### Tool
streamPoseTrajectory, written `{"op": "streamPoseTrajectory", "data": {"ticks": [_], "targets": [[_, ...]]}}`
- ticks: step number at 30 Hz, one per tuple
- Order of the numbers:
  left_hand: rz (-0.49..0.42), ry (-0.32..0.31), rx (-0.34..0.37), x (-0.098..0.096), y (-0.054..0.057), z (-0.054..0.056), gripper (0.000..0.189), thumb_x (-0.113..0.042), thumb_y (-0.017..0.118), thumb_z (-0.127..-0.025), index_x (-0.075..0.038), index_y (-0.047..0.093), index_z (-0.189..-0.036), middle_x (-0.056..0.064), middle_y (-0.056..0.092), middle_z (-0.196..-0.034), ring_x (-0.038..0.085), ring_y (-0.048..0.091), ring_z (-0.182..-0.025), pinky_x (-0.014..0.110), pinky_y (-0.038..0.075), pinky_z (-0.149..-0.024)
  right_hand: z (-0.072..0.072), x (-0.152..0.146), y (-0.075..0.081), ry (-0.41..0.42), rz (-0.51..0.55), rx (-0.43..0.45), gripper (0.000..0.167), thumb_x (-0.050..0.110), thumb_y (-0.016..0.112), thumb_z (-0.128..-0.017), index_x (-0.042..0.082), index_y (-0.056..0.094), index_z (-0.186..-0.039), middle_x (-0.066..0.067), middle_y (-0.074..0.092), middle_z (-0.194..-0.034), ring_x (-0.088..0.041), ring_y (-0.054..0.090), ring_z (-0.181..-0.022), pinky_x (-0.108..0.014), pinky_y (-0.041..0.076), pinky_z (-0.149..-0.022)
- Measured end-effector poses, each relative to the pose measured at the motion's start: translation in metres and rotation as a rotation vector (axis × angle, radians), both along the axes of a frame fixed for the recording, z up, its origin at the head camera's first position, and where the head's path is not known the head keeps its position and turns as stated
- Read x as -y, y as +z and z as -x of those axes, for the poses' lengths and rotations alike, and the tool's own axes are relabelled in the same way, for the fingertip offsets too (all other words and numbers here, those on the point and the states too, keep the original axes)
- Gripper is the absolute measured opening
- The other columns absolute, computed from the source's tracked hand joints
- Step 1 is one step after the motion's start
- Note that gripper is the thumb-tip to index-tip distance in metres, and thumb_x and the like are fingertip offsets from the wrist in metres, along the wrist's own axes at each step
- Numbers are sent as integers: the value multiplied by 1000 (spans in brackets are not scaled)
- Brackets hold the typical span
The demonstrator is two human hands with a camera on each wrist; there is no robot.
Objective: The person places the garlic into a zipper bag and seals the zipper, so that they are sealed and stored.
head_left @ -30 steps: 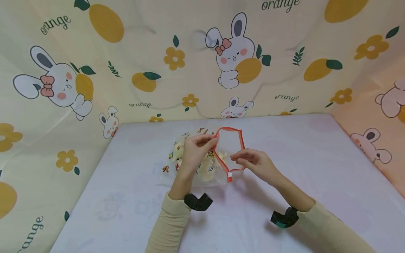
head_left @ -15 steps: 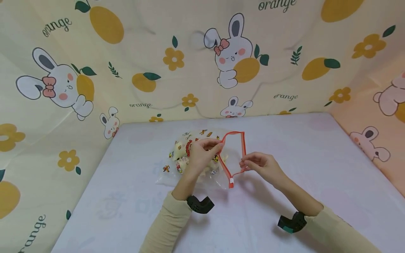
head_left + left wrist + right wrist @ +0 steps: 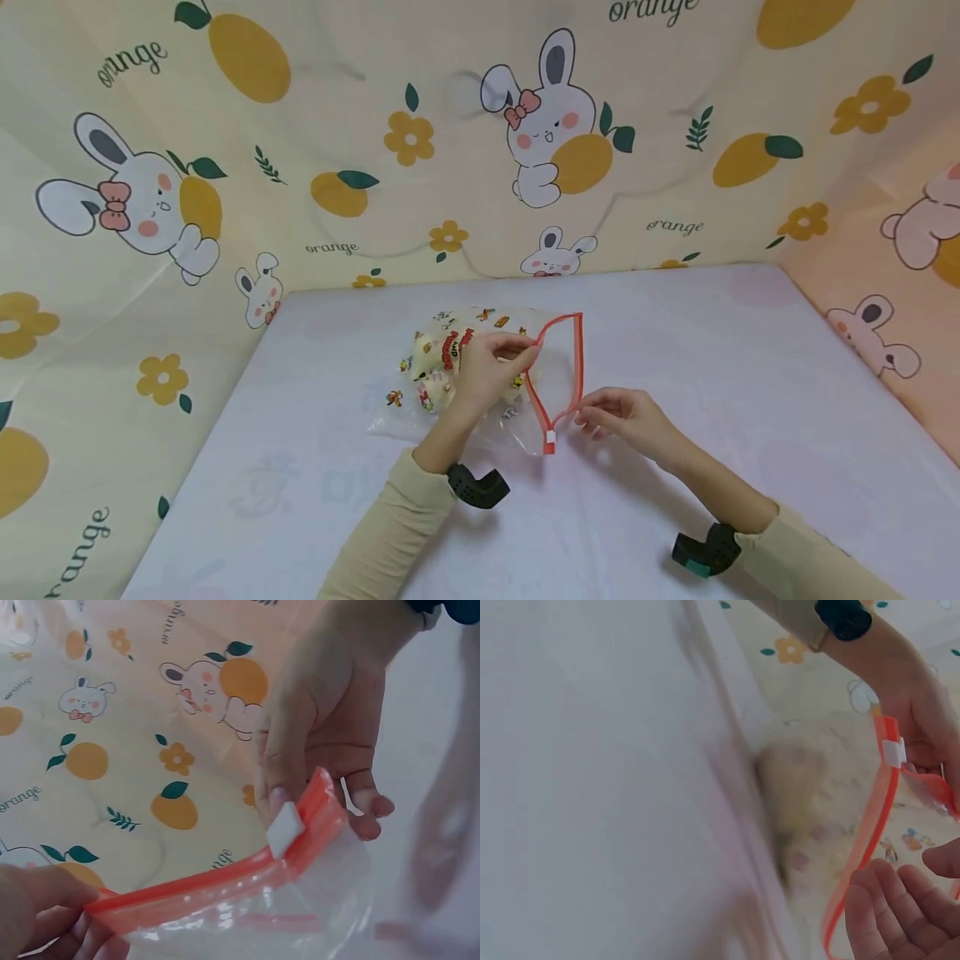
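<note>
A clear slider zip bag (image 3: 397, 417) with printed cartoon figures and a red rim (image 3: 578, 358) lies on the table. Its mouth is spread apart, and pale cream lumps (image 3: 426, 354) show inside, their kind unclear. My left hand (image 3: 487, 371) pinches the near side of the rim between thumb and fingers. Close to the rim's front corner is my right hand (image 3: 633, 421), its fingers loosely bent; in the right wrist view the same hand (image 3: 900, 919) holds nothing. The white slider (image 3: 285, 829) sits at the red strip's end.
A white cloth covers the table (image 3: 300, 500). Behind it and at both sides hangs a cream curtain (image 3: 465, 183) with rabbits and oranges. Each wrist wears a black camera; one wrist camera (image 3: 478, 487) is on the left arm.
My right hand has moved down and right, from inside the mouth along the rim to its front corner. My left hand, still pinching the rim, has shifted slightly right and down.
</note>
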State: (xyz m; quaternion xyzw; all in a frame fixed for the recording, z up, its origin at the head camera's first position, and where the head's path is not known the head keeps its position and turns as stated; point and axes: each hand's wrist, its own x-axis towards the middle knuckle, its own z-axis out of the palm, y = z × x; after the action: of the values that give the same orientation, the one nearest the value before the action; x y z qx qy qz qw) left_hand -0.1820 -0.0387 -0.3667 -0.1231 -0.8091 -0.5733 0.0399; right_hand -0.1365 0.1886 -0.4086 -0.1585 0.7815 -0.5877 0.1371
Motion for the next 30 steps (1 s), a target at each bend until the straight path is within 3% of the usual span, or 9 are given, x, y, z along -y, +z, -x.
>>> {"op": "streamPoseTrajectory", "data": {"ticks": [6,9,15,19,23,27,30], "targets": [[-13,-34,-99,-10,-8,-5,11,-7,72,-82,0,74,-90,18,74,-83,15,67,-69,12,54,-62,-8,3,-11,54,-19,63,34,15,62,-94,-15,60,-109,9,71,-79,-10,66,-68,-30,60,-61],[32,-25,-159,-16,-12,-9,9,-6,72,-81,0,74,-88,15,73,-78,13,66,-67,12,54,-62,-12,6,-16,82,-16,85,33,14,62,-93,-16,60,-106,8,69,-77,-8,65,-66,-28,59,-60],[91,-26,-185,-25,-18,-14,11,-8,73,-81,-1,74,-90,13,74,-78,19,69,-68,8,51,-60,-19,12,-24,124,-6,137,31,13,61,-93,-16,61,-104,5,69,-76,-6,62,-65,-24,58,-61],[93,-39,-192,-28,-21,-16,13,-8,73,-82,0,74,-91,14,74,-80,23,70,-71,8,51,-61,-21,16,-29,182,54,143,32,11,58,-95,-20,59,-102,-7,71,-75,-5,65,-64,-25,59,-61],[140,-37,-224,-29,-23,-19,11,-8,72,-82,-1,74,-90,11,73,-78,18,68,-72,7,50,-60,-23,21,-30,221,106,152,34,11,57,-95,-23,58,-101,-21,72,-78,-4,67,-63,-27,61,-61],[208,-24,-267,-30,-24,-20,8,-9,71,-82,-4,74,-88,7,71,-76,13,66,-70,6,46,-57,-26,25,-30,218,114,165,35,12,59,-95,-22,60,-100,-9,74,-76,-4,68,-63,-26,61,-60],[204,-33,-271,-30,-26,-21,9,-10,71,-83,-4,74,-88,7,72,-77,14,66,-70,6,47,-58,-27,28,-29,213,116,175,34,12,60,-94,-22,60,-100,3,73,-74,-4,69,-62,-25,61,-60]]}}
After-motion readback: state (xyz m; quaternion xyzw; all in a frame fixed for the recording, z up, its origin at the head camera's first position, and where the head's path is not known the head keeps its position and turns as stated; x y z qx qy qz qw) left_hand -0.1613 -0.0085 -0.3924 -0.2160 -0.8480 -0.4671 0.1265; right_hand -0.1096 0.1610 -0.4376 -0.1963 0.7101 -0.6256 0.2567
